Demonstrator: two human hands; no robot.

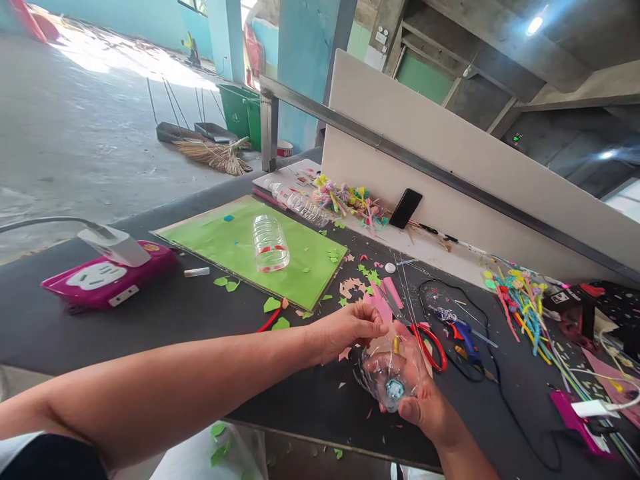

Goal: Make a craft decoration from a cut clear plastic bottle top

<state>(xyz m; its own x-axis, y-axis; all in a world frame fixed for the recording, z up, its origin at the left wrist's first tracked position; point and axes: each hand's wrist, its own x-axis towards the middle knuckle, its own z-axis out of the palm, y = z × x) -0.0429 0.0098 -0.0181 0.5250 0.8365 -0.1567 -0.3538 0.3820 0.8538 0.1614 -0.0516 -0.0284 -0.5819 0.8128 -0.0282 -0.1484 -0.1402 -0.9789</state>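
Cut clear plastic bottle piece (pixel 391 373) sits near the front edge of the dark surface (pixel 170 320), grasped from below by the right hand (pixel 425 397), while the left hand (pixel 347 330) pinches its upper rim. Red-handled scissors (pixel 431 347) lie just right; a green sheet (pixel 225 243) lies far left.

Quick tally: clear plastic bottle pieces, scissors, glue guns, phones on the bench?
Clear plastic bottle pieces: 3 (cut bottle in right hand, bottle section on green sheet, whole bottle lying behind)
Red-handled scissors: 1
Blue glue gun: 1
Phone: 1
Total: 6
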